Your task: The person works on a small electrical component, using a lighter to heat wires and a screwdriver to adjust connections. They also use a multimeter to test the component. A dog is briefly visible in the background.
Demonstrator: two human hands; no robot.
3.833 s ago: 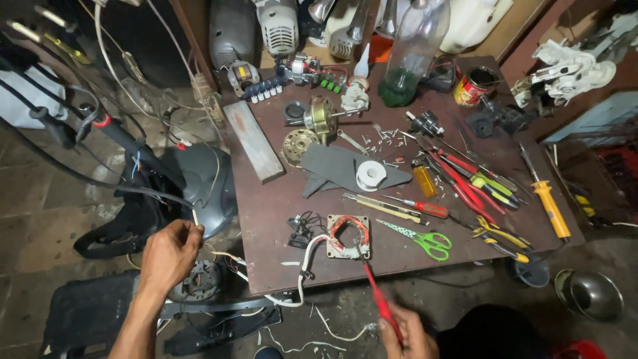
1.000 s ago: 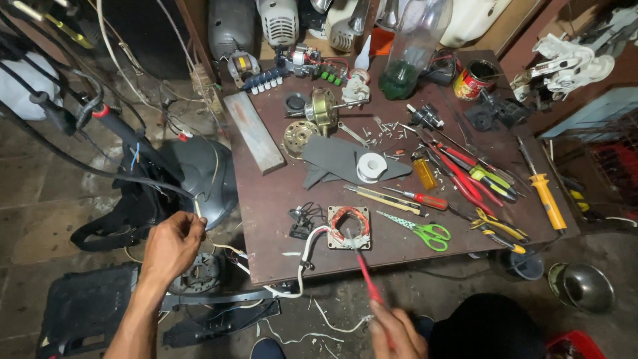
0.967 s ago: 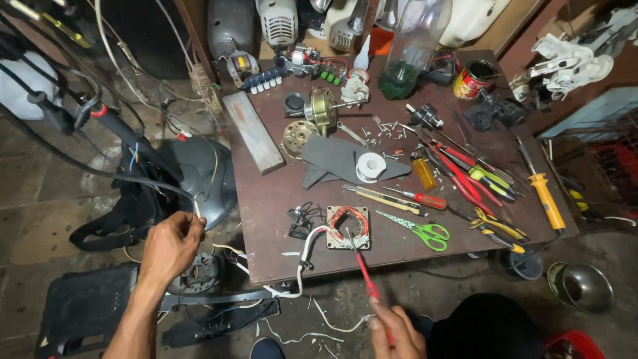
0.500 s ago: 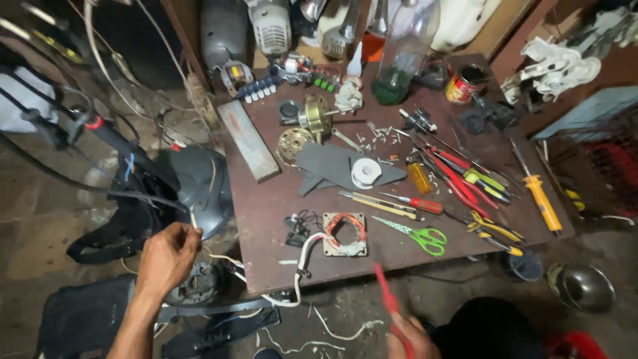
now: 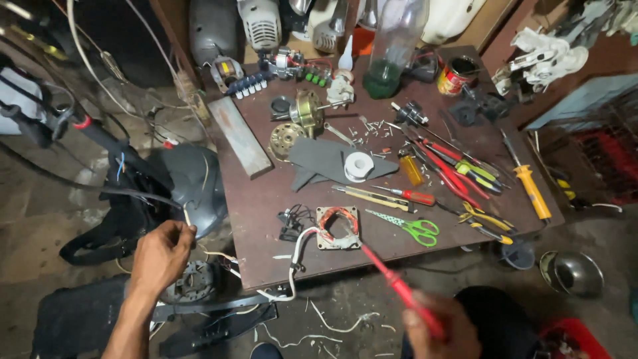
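Nearest the camera, the right hand [image 5: 435,326] is blurred and partly cut off by the lower edge, its grip wrapped around the handle of a red screwdriver [image 5: 399,286] whose tip reaches up to a square motor stator [image 5: 337,228] with copper-red windings near the front edge of the brown counter [image 5: 266,199]. The left hand [image 5: 161,251], out over the floor beside the counter, pinches a thin wire [image 5: 188,216] between closed fingertips, just in front of a dark grey fan housing [image 5: 193,186]. One white cable [image 5: 296,256] curls from the stator over the counter's edge. Past the stator lie one pair of green-handled scissors [image 5: 415,229], one small red-handled screwdriver [image 5: 409,196], one roll of white tape [image 5: 359,166] on a grey fan blade [image 5: 325,159], and one yellow-handled screwdriver [image 5: 531,189]. Farther back stand one clear bottle [image 5: 392,46] with dark green liquid and one open tin can [image 5: 455,74]. Loose screws scatter between them, too small to count.
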